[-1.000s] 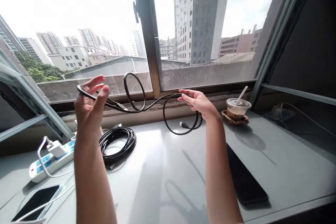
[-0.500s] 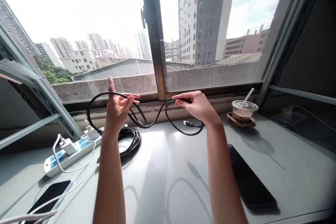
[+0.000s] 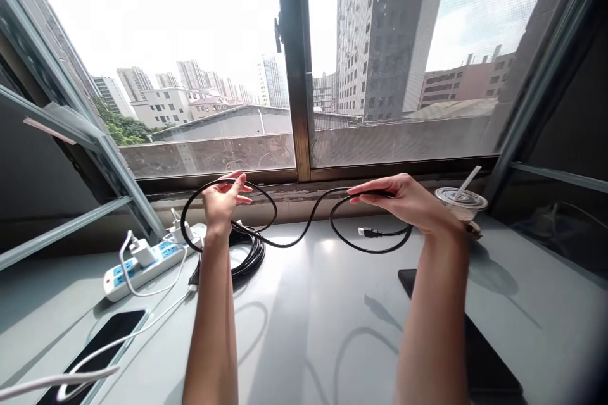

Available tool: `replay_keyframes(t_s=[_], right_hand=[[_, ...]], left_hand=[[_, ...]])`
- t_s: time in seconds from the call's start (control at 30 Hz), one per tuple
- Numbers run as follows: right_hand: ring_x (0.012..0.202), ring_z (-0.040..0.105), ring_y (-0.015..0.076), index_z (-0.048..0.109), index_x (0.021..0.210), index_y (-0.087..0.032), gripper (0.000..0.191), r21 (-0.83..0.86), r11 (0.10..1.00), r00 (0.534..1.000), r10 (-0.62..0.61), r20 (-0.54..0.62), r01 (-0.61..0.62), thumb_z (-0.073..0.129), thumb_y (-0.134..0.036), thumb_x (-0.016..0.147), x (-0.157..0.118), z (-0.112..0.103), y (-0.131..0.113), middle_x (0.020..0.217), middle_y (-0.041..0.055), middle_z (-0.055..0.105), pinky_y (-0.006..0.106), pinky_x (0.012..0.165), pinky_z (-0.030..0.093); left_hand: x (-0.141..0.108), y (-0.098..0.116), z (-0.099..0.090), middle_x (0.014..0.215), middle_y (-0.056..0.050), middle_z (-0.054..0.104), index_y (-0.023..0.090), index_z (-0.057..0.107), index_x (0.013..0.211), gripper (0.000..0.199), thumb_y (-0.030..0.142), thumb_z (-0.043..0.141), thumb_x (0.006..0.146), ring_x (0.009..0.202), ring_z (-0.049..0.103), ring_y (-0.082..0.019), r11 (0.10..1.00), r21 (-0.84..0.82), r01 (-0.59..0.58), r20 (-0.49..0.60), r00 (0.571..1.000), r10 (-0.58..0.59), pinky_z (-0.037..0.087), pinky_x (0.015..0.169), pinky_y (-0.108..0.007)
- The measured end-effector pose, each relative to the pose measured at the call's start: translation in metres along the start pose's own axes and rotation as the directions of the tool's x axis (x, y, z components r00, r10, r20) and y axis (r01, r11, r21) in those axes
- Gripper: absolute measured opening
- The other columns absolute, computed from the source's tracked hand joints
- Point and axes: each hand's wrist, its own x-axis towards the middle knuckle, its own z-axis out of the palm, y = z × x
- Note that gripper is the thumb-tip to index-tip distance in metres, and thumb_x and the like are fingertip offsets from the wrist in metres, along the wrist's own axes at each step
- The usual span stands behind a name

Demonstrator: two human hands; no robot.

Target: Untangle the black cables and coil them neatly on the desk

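Note:
A black cable (image 3: pixel 311 220) sags in the air between my two hands, above the desk. My left hand (image 3: pixel 222 201) pinches one loop of it between thumb and fingers, and that loop circles round the hand. In my right hand (image 3: pixel 403 199) the thumb and fingers are closed on another loop. From this second loop a black plug (image 3: pixel 369 232) with a light metal tip hangs free below the fingers. Behind my left wrist, a thick coil of black cable (image 3: pixel 251 259) lies on the desk (image 3: pixel 294 304), partly hidden by the forearm.
At left stand a white power strip (image 3: pixel 147 273) with white chargers and a phone (image 3: pixel 102 348) under a white cord. A lidded drink cup (image 3: pixel 460 200) with a straw is beyond my right wrist. A black phone-like slab (image 3: pixel 489 361) lies partly under my right forearm. The window frame (image 3: pixel 299 107) rises behind.
My right hand has moved right, drawing the cable wider apart from my left hand. The left fingers, spread before, have closed on the loop. The view has shifted slightly left.

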Motion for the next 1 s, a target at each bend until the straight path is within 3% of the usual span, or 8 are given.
replay_keyframes(t_s=[0.23,0.33,0.43,0.57,0.63,0.73,0.9,1.0], right_hand=[[0.098,0.067,0.0236,0.074,0.096,-0.023,0.025,-0.031,0.993,0.968,0.1,-0.231,-0.11,0.068,-0.037,0.076,-0.016,-0.025,0.015,0.092,0.0032,0.073,0.034,0.091,0.052],[0.094,0.068,0.026,0.073,0.097,-0.02,0.029,0.021,0.994,0.938,0.11,-0.33,-0.109,0.071,-0.037,0.074,-0.021,-0.03,0.017,0.092,0.0054,0.073,0.038,0.084,0.055],[0.091,0.068,0.0251,0.073,0.097,-0.021,0.029,0.018,0.995,0.934,0.098,-0.345,-0.098,0.071,-0.038,0.074,-0.02,-0.027,0.013,0.09,0.0054,0.073,0.036,0.079,0.057],[0.094,0.068,0.02,0.073,0.098,-0.023,0.024,-0.02,1.0,0.945,0.014,-0.327,-0.022,0.069,-0.034,0.077,-0.011,-0.014,-0.001,0.088,0.0025,0.074,0.032,0.089,0.052],[0.093,0.068,0.0186,0.073,0.098,-0.023,0.022,-0.029,0.999,0.942,-0.026,-0.334,0.018,0.067,-0.031,0.079,-0.005,-0.005,-0.009,0.087,0.0019,0.074,0.03,0.089,0.052],[0.092,0.068,0.0189,0.073,0.097,-0.02,0.02,-0.081,0.997,0.932,-0.036,-0.362,0.007,0.066,-0.027,0.08,0.004,0.009,-0.018,0.084,0.0024,0.074,0.029,0.086,0.052],[0.092,0.068,0.0196,0.074,0.096,-0.016,0.02,-0.162,0.985,0.905,-0.018,-0.425,-0.057,0.064,-0.024,0.081,0.017,0.027,-0.016,0.081,0.0041,0.074,0.031,0.09,0.049],[0.092,0.068,0.0197,0.074,0.095,-0.016,0.019,-0.195,0.975,0.865,-0.003,-0.502,-0.11,0.063,-0.023,0.082,0.021,0.031,-0.011,0.08,0.0045,0.074,0.032,0.094,0.047]], left_hand=[[0.004,-0.012,-0.016,0.064,-0.003,0.064,0.012,0.066,0.092,0.019,0.02,0.056,0.078,0.048,0.06,-0.013,0.995,0.094,0.029,-0.118,0.993,-0.018,0.05,0.046,-0.02],[0.002,-0.006,-0.019,0.07,-0.005,0.067,0.012,0.066,0.094,0.029,0.034,0.048,0.085,0.044,0.059,-0.013,0.989,0.116,0.089,-0.115,0.99,-0.076,0.051,0.05,-0.024],[-0.004,0.006,-0.015,0.077,-0.009,0.069,0.014,0.067,0.092,0.047,0.046,0.033,0.089,0.053,0.063,-0.018,0.972,0.171,0.161,-0.066,0.986,-0.152,0.054,0.063,-0.029],[-0.014,0.024,-0.005,0.078,-0.011,0.07,0.014,0.066,0.086,0.043,0.039,0.031,0.086,0.07,0.067,-0.022,0.95,0.256,0.179,0.131,0.967,-0.218,0.052,0.079,-0.034],[-0.021,0.033,0.002,0.077,-0.009,0.07,0.016,0.066,0.09,0.039,0.035,0.033,0.084,0.08,0.067,-0.022,0.935,0.323,0.149,0.275,0.93,-0.243,0.049,0.089,-0.035],[-0.034,0.044,0.012,0.08,-0.004,0.071,0.021,0.066,0.1,0.039,0.038,0.034,0.085,0.096,0.064,-0.022,0.893,0.45,0.021,0.485,0.834,-0.263,0.039,0.102,-0.038],[-0.054,0.057,0.023,0.106,-0.003,0.067,0.026,0.069,0.102,0.046,0.054,0.036,0.086,0.109,0.057,-0.022,0.819,0.52,-0.242,0.7,0.67,-0.247,0.04,0.101,-0.035],[-0.062,0.064,0.023,0.105,-0.002,0.067,0.027,0.073,0.09,0.041,0.058,0.048,0.081,0.105,0.058,-0.022,0.82,0.491,-0.295,0.722,0.665,-0.193,0.046,0.093,-0.031]])
